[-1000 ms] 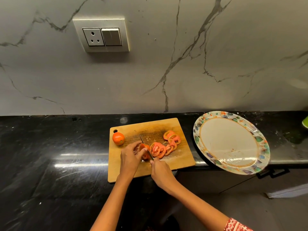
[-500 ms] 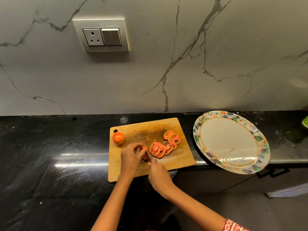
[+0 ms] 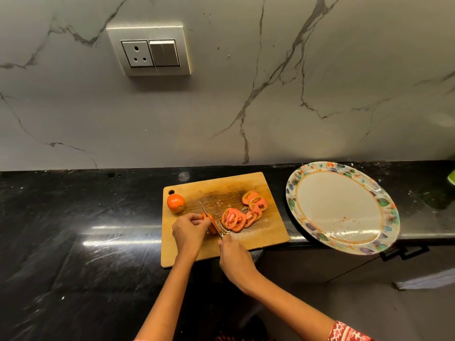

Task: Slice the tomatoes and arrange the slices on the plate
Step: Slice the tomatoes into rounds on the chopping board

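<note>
The left hand is curling its fingers down on the tomato end piece, pinning it to the cutting board. The right hand is gripping the knife, its blade lying against the piece. Cut slices are lying mid-board, a whole tomato sitting at its far-left corner. The board is resting on a black counter below a marble wall, a patterned plate lying to the right, overhanging the edge.
</note>
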Tool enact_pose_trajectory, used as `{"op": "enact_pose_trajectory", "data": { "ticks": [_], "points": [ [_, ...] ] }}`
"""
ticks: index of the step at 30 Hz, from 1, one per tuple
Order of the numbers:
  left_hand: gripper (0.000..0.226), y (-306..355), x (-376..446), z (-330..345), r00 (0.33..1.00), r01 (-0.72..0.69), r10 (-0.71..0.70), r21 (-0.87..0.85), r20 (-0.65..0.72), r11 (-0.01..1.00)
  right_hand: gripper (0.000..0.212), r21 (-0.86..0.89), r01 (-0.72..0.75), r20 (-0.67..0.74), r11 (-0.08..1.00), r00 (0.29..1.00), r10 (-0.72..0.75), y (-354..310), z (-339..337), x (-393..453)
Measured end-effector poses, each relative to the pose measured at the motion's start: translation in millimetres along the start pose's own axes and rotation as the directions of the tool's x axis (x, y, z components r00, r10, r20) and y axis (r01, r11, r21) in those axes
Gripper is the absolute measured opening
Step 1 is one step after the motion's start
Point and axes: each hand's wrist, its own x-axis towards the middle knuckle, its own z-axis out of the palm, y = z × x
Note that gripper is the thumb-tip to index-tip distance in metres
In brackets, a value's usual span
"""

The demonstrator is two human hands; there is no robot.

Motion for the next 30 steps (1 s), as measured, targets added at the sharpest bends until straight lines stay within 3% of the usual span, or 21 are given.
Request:
{"op": "enact_pose_trajectory", "data": {
  "ticks": [5, 11, 22, 30],
  "points": [
    [0.006, 9.3, 0.1, -0.2, 0.999, 0.024, -0.025, 0.020, 0.048, 1.000, 0.028, -0.005, -0.006, 0.004, 1.000, 1.000, 0.006, 1.2, -0.3, -3.6],
    [0.011, 13.2, -11.1, -0.1, 0.994, -0.048, 0.045, 0.035, 0.095, 0.998, 0.027, 0.024, -0.035, 0.003, 0.999, 0.999, 0.035, -5.0, -6.7, 10.2],
    [0.007, 8.2, -13.4, -2.8, 0.995, -0.072, 0.069, 0.043, 0.070, 0.996, 0.027, 0.042, -0.034, 0.025, 0.999, 0.999, 0.033, -0.2, 0.0, 2.8],
    [0.008, 7.8, -11.6, -4.8, 0.995, -0.076, 0.071, 0.058, 0.074, 0.995, 0.029, -0.056, 0.007, 0.033, 0.998, 0.999, -0.005, 12.4, 3.3, -8.5]
  ]
}}
